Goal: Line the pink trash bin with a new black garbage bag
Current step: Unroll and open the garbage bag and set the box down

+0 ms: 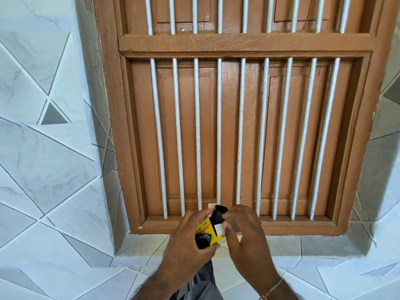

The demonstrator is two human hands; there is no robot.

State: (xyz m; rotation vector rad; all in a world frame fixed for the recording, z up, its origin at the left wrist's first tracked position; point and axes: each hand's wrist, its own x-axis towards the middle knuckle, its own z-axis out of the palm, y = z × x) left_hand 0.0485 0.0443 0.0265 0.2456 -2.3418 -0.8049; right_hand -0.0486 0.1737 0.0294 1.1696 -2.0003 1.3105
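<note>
From the head view there are two hands, one roll of black garbage bags in a yellow paper sleeve, and one brown wooden window [238,135] with closed shutters behind white vertical bars [218,131], nine in the lower row.

The left hand [190,241] is at near centre, its fingers curled round the garbage bag roll [207,231], gripping the yellow-sleeved body from the left side. The roll sits just in front of the lower window frame, above the tiled sill [303,250], held in the air between the two hands. Its long axis runs from near-left to far-right, tilted upward; the black near end pokes out below the sleeve at the left palm, and the far end points up toward the bars.

The right hand [244,232] is just right of the roll, thumb and forefinger bent and pinching the black loose end of a bag [219,213] that sticks up at the roll's far end; its other fingers hang loosely curled beneath. A thin thread bracelet [272,287] circles the right wrist.

White marble-patterned tiled wall [43,148] with grey triangular lines surrounds the window on the left and right. The pink bin does not show here.
</note>
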